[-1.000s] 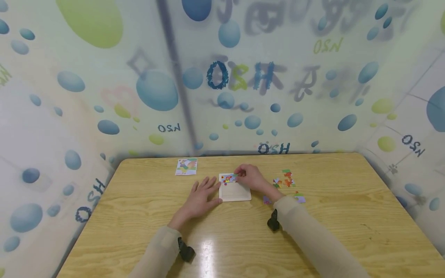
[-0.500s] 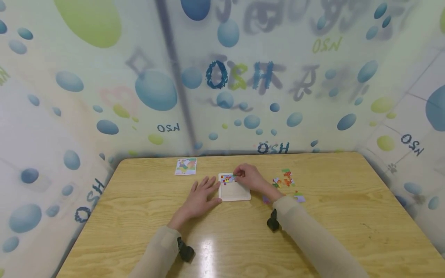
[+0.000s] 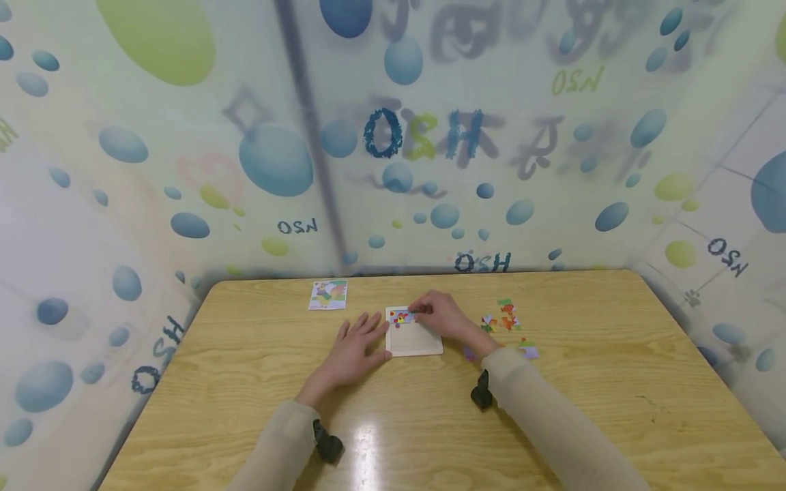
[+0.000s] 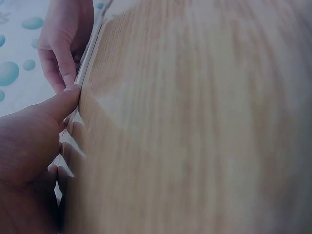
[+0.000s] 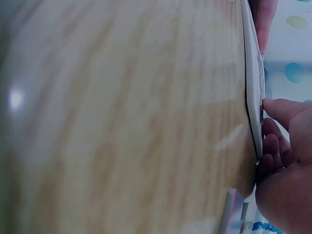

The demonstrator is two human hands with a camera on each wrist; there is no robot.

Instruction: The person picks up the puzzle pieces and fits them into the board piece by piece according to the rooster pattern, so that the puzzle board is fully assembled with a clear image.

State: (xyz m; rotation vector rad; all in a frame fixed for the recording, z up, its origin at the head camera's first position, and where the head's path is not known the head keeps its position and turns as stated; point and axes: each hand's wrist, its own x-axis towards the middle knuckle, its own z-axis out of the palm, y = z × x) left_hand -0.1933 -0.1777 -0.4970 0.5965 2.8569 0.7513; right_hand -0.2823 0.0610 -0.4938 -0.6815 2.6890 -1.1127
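Observation:
A white square puzzle tray (image 3: 415, 343) lies on the table between both hands, with colourful jigsaw pieces (image 3: 400, 318) fitted along its upper left. My left hand (image 3: 351, 354) rests flat with fingers spread, its thumb and fingertips touching the tray's left edge. Over the tray's upper right, my right hand (image 3: 445, 316) bends its fingers down and pinches a small puzzle piece at the row of fitted ones; the fingers mostly hide it. In the left wrist view, the left thumb (image 4: 61, 104) lies against the tray edge. The right thumb (image 5: 280, 108) meets the tray in the right wrist view.
Several loose jigsaw pieces (image 3: 510, 319) lie right of the tray, among them a green and purple one (image 3: 529, 349); the right forearm partly covers others. A picture card (image 3: 328, 295) lies at the back left. A patterned wall (image 3: 424, 204) stands behind the table (image 3: 245, 368).
The right fingertips have shifted slightly left over the tray, and a bit of green seen at them half a second ago is now hidden. The left hand stays in place.

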